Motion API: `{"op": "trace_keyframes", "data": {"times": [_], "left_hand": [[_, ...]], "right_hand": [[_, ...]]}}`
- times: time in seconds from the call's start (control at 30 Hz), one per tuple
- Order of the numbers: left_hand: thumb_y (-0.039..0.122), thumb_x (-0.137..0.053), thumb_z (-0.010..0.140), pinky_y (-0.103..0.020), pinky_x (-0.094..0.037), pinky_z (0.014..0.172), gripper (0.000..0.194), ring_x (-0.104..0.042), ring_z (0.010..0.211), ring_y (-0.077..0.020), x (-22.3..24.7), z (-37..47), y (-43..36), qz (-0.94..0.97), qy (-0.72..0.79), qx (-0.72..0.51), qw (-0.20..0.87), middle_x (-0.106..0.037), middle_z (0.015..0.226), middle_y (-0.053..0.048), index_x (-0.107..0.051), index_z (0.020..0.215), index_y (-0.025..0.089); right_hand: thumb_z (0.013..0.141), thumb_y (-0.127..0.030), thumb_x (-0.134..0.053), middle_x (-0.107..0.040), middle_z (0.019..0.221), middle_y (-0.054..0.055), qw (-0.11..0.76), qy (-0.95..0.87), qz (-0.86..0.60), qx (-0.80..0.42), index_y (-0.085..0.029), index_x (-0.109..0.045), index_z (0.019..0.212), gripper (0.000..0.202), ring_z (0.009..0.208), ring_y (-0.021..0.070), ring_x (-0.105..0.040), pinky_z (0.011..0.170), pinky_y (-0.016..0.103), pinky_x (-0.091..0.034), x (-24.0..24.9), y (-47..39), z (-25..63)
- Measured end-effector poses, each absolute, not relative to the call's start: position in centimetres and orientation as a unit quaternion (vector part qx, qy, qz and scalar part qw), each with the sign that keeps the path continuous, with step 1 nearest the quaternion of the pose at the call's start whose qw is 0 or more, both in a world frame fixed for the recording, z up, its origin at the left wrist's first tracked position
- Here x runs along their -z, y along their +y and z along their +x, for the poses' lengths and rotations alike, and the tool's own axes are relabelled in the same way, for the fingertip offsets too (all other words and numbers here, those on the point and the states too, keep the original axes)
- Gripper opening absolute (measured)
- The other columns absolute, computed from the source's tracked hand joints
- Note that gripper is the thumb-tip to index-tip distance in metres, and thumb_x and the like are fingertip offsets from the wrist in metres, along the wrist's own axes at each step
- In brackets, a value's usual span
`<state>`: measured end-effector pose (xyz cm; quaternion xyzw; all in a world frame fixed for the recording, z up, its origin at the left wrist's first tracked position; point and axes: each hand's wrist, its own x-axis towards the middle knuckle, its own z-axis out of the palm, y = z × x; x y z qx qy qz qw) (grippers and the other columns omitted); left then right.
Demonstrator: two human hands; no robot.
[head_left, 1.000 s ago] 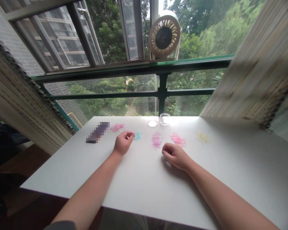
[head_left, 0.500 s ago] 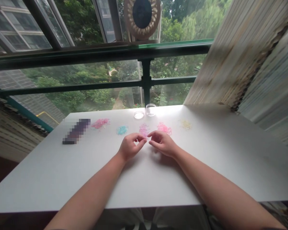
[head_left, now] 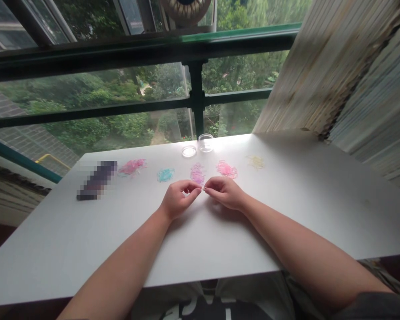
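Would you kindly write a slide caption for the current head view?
Left hand and right hand, fingertips close together, just in front of the purple pile on a white table.

No text, label, brand or number can be read with certainty. Large pale marks (head_left: 228, 314), resembling parts of letters, stand on a dark area of the person's clothing (head_left: 208, 310) at the lower edge of view; they are cut off there, and no word can be made out. The dark item (head_left: 97, 180) at the table's (head_left: 186, 249) left is pixelated, leaving any lettering on it illegible.
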<state>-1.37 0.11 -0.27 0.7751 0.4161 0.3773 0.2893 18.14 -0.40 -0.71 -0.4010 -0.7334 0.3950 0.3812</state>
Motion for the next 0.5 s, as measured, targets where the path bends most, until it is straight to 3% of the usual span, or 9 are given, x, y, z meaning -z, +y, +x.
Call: {"op": "trace_keyframes", "data": {"times": [0.37, 0.5], "left_hand": [[0.027, -0.062, 0.075, -0.025, -0.049, 0.068, 0.02, -0.06, 0.072, -0.0135, 0.01, -1.45, 0.05, 0.799, 0.393, -0.369, 0.267, -0.067, 0.085, -0.004, -0.065, 0.091, 0.017], [0.026, -0.061, 0.076, -0.025, -0.048, 0.066, 0.015, -0.06, 0.07, -0.0132, 0.04, -1.23, -0.02, 0.811, 0.386, -0.369, 0.24, -0.067, 0.079, -0.003, -0.065, 0.087, 0.017]], "right_hand": [[0.079, -0.025, -0.055, -0.055, 0.062, -0.001, 0.377, -0.738, -0.408, -0.383, -0.016, -0.061, 0.077, 0.011, 0.054, 0.01, -0.046, 0.052, 0.022, -0.037, 0.79, -0.4, 18.21], [0.08, -0.024, -0.055, -0.053, 0.06, -0.002, 0.375, -0.742, -0.399, -0.386, -0.015, -0.061, 0.078, 0.011, 0.053, 0.0093, -0.044, 0.051, 0.021, -0.036, 0.81, -0.45, 18.2]]}}
